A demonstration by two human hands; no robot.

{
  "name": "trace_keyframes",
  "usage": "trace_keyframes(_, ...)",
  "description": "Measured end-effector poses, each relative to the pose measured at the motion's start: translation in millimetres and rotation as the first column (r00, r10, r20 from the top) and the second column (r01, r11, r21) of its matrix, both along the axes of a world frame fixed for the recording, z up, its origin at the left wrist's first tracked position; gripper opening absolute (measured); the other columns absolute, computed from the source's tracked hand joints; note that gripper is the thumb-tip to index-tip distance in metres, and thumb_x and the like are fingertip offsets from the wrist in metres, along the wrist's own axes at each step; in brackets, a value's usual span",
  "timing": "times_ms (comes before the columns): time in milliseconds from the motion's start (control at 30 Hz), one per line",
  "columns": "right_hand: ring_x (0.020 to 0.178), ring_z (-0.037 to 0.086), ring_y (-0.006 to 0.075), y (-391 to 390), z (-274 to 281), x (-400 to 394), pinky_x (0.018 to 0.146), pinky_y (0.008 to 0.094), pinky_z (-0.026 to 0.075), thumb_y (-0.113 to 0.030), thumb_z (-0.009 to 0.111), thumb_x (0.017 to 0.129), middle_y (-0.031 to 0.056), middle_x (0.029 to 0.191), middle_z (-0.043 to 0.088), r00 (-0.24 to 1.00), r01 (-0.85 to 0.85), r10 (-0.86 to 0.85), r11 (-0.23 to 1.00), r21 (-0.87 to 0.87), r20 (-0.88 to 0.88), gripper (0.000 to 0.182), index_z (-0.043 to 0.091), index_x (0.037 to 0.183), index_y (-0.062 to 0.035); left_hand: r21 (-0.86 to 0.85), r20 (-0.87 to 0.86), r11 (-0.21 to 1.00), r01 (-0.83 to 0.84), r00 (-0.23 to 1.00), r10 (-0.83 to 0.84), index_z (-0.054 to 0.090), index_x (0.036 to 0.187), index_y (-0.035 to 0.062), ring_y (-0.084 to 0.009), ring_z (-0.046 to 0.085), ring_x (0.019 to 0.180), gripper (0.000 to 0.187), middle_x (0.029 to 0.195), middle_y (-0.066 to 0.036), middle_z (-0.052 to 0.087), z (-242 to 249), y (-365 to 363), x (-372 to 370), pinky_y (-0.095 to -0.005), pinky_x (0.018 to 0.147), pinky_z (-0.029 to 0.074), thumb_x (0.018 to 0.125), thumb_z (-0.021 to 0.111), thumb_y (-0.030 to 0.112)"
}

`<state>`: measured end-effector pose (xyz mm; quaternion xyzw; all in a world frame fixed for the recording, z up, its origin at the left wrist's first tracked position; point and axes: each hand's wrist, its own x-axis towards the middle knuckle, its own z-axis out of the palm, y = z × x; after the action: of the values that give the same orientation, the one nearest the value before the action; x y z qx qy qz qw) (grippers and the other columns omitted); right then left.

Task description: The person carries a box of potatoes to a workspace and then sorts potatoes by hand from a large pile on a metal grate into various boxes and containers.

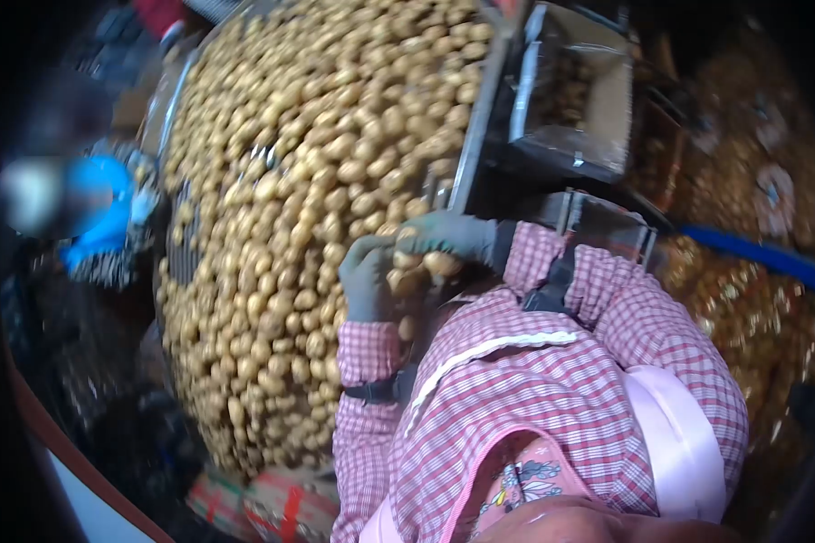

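Observation:
A wide heap of potatoes (290, 190) covers the sorting surface in front of me. My left hand (367, 276), in a grey-green glove, is at the heap's near right side with its fingers curled inward; what they hold, if anything, is hidden. From the right comes my right hand (448, 233), gloved too, its fingers bent round a potato (407, 241) close to the left hand's fingertips. Just below the hands, a few more potatoes (441, 263) lie near my checked apron.
A metal rim (475, 136) edges the heap on the right. Beyond it stands a plastic-lined box (611, 113) with potatoes inside. A blue bar (752, 256) runs at far right. Red-taped cartons (285, 507) lie at the bottom. A blurred person in blue (104, 204) is at left.

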<state>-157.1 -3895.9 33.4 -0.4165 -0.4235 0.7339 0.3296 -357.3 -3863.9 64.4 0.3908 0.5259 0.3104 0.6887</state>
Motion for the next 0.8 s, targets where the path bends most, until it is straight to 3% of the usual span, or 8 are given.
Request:
trace_keyframes(33,0.096,0.062,0.0238,-6,18,7,0.091,0.0352,0.048,-0.040,0.060,0.100,0.0121,0.104,0.069,0.999,0.017,-0.014,0.995,-0.095,0.031,0.039,0.069,0.115,-0.0041,0.079,0.012,0.997,0.016,1.000,-0.017,0.069,0.096,-0.0053,-0.0186,0.069,0.078,0.018,0.090,-0.012,0.072,-15,2,0,-0.0295,0.071,0.058,0.082,0.058,-0.002)
trace_keyframes(100,0.056,0.065,0.0185,-15,37,25,0.045,0.0294,0.053,-0.032,0.063,0.098,0.0083,0.091,0.068,0.974,0.151,-0.202,0.913,-0.379,-0.099,0.029,0.066,0.110,-0.0053,0.095,-0.047,0.991,0.097,0.995,-0.093,0.070,0.098,-0.0046,-0.0170,0.069,0.079,0.020,0.090,-0.010,0.071,-4,4,19,-0.0287,0.072,0.059,0.082,0.059,-0.003)
trace_keyframes(200,0.054,0.067,0.0238,-33,29,88,0.038,0.0320,0.055,-0.031,0.062,0.098,0.0130,0.094,0.069,0.800,0.554,-0.596,0.779,-0.296,-0.073,0.032,0.063,0.119,-0.0063,0.105,-0.086,0.982,0.159,0.985,-0.151,0.070,0.109,-0.0041,-0.0162,0.069,0.082,0.022,0.096,-0.009,0.071,-12,12,24,-0.0289,0.073,0.059,0.090,0.060,0.003)
trace_keyframes(267,0.059,0.070,0.0257,-56,8,157,0.040,0.0337,0.058,-0.032,0.061,0.099,0.0162,0.101,0.070,0.668,0.732,-0.728,0.680,-0.041,-0.156,0.037,0.060,0.127,-0.0080,0.113,-0.070,0.984,0.134,0.989,-0.127,0.070,0.114,-0.0042,-0.0159,0.070,0.084,0.024,0.100,-0.009,0.071,-5,12,28,-0.0291,0.073,0.060,0.095,0.061,0.007)
trace_keyframes(367,0.068,0.068,0.0140,-101,6,265,0.055,0.0248,0.057,-0.033,0.063,0.099,0.0062,0.094,0.070,0.203,0.923,-0.957,0.258,0.285,0.208,0.032,0.067,0.118,-0.0073,0.150,-0.108,0.955,0.258,0.964,-0.243,0.068,0.121,-0.0049,-0.0159,0.066,0.102,0.028,0.111,-0.010,0.071,-11,7,19,-0.0279,0.092,0.052,0.099,0.059,0.011)
trace_keyframes(433,0.092,0.068,0.0142,-139,-12,359,0.079,0.0278,0.054,-0.024,0.056,0.103,0.0064,0.105,0.071,0.220,0.909,-0.956,0.274,0.315,0.196,0.026,0.069,0.115,-0.0049,0.134,-0.192,0.952,0.274,0.950,-0.246,0.070,0.119,-0.0031,-0.0179,0.065,0.107,0.029,0.115,-0.011,0.071,-2,-5,20,-0.0302,0.095,0.051,0.101,0.058,0.015)
trace_keyframes(600,0.102,0.065,0.0129,-159,-61,463,0.085,0.0256,0.052,-0.024,0.060,0.101,0.0056,0.121,0.068,0.051,0.826,-0.901,0.281,0.488,0.431,0.036,0.061,0.131,-0.0043,0.200,-0.278,0.966,0.161,0.955,-0.101,0.072,0.114,-0.0006,-0.0142,0.066,0.097,0.024,0.110,-0.008,0.072,2,21,-14,-0.0285,0.086,0.054,0.097,0.065,0.015)
trace_keyframes(800,0.094,0.068,0.0113,-49,3,269,0.081,0.0214,0.054,-0.024,0.054,0.104,0.0078,0.125,0.067,0.500,0.854,-0.862,0.507,0.120,0.084,0.040,0.057,0.139,-0.0037,0.549,-0.484,0.835,0.040,0.829,0.279,0.069,0.120,0.0003,-0.0134,0.067,0.086,0.029,0.105,-0.010,0.073,-17,151,-91,-0.0283,0.075,0.056,0.093,0.064,0.009)
